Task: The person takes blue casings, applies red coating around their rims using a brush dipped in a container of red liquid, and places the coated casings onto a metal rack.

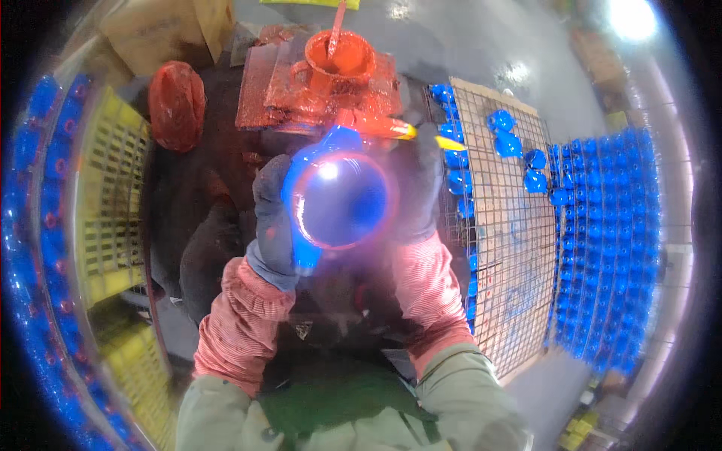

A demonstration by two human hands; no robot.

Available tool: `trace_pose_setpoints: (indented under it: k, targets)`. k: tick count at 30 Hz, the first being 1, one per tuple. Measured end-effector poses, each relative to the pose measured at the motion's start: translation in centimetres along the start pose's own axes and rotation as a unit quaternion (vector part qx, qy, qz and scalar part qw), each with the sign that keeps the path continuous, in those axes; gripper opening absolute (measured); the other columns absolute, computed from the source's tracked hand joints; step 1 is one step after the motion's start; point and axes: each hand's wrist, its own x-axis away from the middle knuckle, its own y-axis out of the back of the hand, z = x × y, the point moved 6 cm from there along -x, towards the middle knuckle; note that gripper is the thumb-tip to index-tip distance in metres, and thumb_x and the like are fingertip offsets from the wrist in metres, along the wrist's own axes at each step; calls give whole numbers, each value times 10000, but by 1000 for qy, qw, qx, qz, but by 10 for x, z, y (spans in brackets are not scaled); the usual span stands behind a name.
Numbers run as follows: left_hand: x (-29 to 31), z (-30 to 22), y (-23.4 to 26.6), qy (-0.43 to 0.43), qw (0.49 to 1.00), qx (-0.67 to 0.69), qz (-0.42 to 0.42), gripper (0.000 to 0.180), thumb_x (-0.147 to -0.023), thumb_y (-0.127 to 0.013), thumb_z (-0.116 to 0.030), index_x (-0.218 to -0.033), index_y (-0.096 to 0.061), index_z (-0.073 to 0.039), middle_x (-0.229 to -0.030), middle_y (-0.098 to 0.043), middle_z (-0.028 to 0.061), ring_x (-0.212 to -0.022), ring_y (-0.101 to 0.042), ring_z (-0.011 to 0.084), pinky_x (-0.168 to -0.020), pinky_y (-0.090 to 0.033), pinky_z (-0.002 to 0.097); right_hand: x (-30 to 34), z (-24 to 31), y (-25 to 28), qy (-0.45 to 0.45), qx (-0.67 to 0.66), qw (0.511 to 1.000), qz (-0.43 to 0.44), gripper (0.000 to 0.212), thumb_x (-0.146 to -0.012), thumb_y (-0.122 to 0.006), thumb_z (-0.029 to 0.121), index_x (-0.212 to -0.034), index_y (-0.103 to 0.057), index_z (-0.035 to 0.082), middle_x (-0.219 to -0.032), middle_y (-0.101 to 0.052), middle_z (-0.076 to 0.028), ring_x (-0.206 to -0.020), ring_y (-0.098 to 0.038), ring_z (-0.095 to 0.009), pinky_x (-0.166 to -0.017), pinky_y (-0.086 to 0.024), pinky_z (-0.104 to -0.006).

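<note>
My left hand [274, 218], in a dark glove, is closed round the side of a glossy blue hollow-looking piece [342, 201]. Its round face is turned up toward me, its edge is reddish, and blue parts stick out above and below. In my right hand [418, 180], also gloved, is a paintbrush [387, 126] with a yellow handle, coated in red toward its head. The brush head lies by the top of the blue piece; whether they touch I cannot tell. Beyond them, a red-smeared mug [342, 66] of red paint holds a stick [336, 30].
A wire rack [504, 240] with several small blue pieces [508, 144] stands at the right, beside stacked rows of blue pieces [609, 240]. Yellow crates [113, 199] and more blue rows [56, 225] line the left. A red bag-like bundle [177, 105] and a cardboard box [154, 34] are at far left.
</note>
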Motion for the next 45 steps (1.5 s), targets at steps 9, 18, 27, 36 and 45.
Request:
trace_pose_setpoints:
  k: [9, 18, 27, 36, 45]
  targets:
    - [9, 26, 23, 30, 1000, 7, 6, 856, -849, -475, -654, -1451, -286, -75, -1275, -495, 198, -837, -571, 306, -676, -498, 435, -14, -44, 41, -246, -326, 912, 44, 436, -935, -540, 463, -979, -613, 35, -825, -665, -85, -642, -637, -155, -542, -521, -237]
    - [-13, -11, 30, -112, 833, -542, -18, 513, -906, -617, -351, -1287, -498, -29, -1191, -589, 103, -1038, -603, 212, -891, -500, 380, -9, 40, 8, 84, 20, 994, 65, 368, -954, -545, 366, -1043, -612, 14, -880, -651, -84, -681, -587, -130, -561, -454, -239]
    - [1, -4, -12, -192, 397, -896, -51, 694, -717, -738, -407, -1282, -523, -66, -1143, -587, 198, -1020, -591, 370, -855, -490, 432, 10, 43, -14, 222, 487, 844, 15, 249, -872, -670, 204, -989, -616, -9, -762, -660, -80, -610, -610, -170, -561, -477, -301]
    - [-2, -9, 12, -69, 825, -556, -77, 492, -829, -695, -284, -1216, -584, -1, -1086, -652, 111, -947, -640, 201, -825, -507, 308, 9, 67, -12, 257, 414, 873, 5, 274, -916, -606, 225, -880, -642, -45, -763, -641, -76, -661, -595, -121, -562, -467, -261]
    - [2, 24, 61, 8, 988, -118, -103, 714, -895, -522, -488, -1415, -348, -30, -1231, -573, 228, -1085, -589, 418, -934, -487, 529, 7, 46, -18, 250, 385, 888, -21, 352, -939, -549, 407, -797, -482, 92, -657, -505, -36, -598, -495, -106, -500, -378, -226]
